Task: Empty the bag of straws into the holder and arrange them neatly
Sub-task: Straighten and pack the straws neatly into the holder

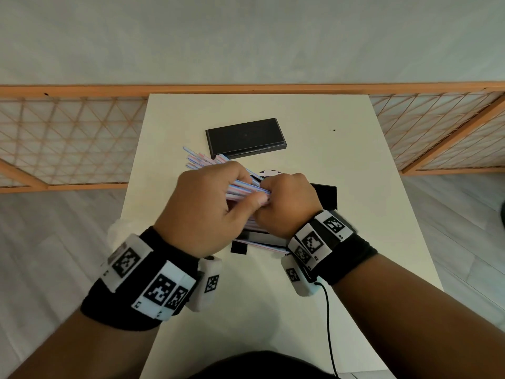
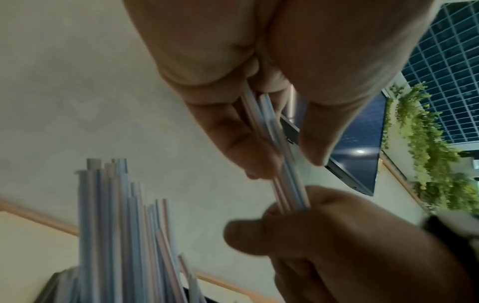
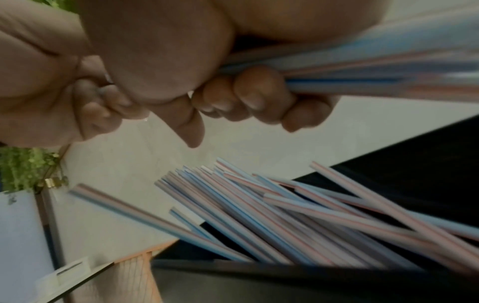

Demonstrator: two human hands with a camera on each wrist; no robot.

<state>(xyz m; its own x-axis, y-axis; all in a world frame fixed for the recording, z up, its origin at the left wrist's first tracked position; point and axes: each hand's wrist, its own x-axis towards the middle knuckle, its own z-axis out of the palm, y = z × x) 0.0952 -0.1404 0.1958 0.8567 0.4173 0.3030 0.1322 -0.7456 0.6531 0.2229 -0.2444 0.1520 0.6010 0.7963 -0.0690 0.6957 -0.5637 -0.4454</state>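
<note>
Both hands meet over the black holder [image 1: 325,196] at the middle of the white table [image 1: 382,214]. My left hand [image 1: 247,188] grips a bundle of blue- and pink-striped straws [image 1: 200,160], whose ends fan out to the upper left. My right hand [image 1: 273,194] curls round the bundle's other end. In the left wrist view, my left fingers [image 2: 249,147] pinch a few straws [image 2: 278,139], and my right hand [image 2: 285,221] holds them lower down. More straws [image 3: 285,215] lean loosely in the holder [image 3: 401,164] below my right hand [image 3: 233,102].
A flat black lid [image 1: 246,136] lies on the table behind the hands. Something crumpled, white and plastic-like [image 1: 116,232] shows at the table's left edge by my left wrist. A black cable [image 1: 329,324] runs from my right wrist. A wooden lattice screen [image 1: 68,138] stands behind the table.
</note>
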